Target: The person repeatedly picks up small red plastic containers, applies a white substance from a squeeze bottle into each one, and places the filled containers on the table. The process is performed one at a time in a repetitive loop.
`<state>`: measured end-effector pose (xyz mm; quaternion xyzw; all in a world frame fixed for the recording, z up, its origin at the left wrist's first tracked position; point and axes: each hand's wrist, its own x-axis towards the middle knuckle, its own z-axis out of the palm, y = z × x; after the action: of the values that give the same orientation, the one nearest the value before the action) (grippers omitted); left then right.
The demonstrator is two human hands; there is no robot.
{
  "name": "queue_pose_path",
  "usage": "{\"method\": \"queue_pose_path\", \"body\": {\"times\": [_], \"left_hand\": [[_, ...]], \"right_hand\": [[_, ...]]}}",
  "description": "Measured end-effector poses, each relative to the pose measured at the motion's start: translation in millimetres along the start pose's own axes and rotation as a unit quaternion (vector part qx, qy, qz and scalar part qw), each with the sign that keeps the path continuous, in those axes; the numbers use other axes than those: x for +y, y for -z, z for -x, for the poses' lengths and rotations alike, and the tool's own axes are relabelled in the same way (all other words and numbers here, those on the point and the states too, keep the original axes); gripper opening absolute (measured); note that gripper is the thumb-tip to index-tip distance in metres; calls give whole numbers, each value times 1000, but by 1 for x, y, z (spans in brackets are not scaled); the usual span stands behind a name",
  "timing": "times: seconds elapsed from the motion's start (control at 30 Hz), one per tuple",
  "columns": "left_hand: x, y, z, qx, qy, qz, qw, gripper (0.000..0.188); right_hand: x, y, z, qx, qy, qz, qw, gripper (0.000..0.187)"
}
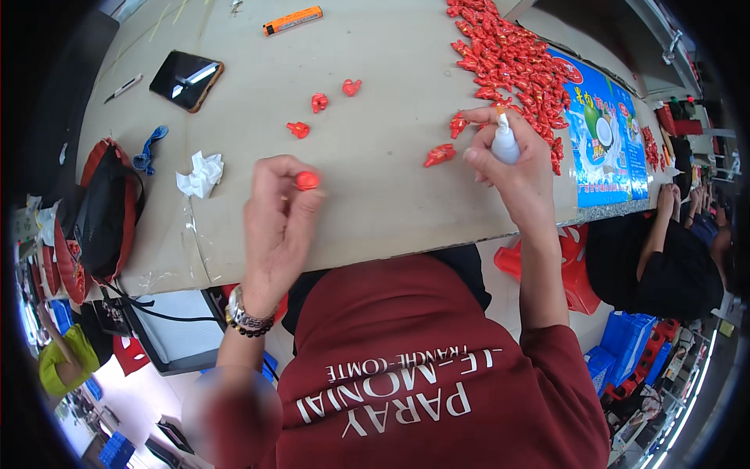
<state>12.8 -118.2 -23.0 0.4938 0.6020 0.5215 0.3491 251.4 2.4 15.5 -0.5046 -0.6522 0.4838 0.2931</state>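
Between the thumb and fingers of my left hand is a small round red piece, held just above the table. My right hand is wrapped round a small white squeeze bottle with an orange tip pointing up. Its outstretched index finger reaches a small red figure; whether it touches the figure I cannot tell. Another red figure lies close to that hand. Farther off, three small red pieces, one of them a curled piece, lie in a loose slanting row.
A big heap of red figures covers the far right, beside a blue printed cardboard sheet. Toward the left lie a phone, a pen, a crumpled tissue and a black-and-red bag. An orange box lies at the back.
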Motion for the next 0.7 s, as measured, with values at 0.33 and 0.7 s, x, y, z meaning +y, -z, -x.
{"method": "queue_pose_path", "body": {"times": [0.33, 0.7], "left_hand": [[3, -44, 14, -29, 177, 448, 876, 17], [-6, -50, 18, -72, 154, 467, 868, 24]], "right_hand": [[-3, -16, 30, -30, 259, 105, 960, 32], [10, -19, 40, 73, 374, 44, 923, 34]]}}
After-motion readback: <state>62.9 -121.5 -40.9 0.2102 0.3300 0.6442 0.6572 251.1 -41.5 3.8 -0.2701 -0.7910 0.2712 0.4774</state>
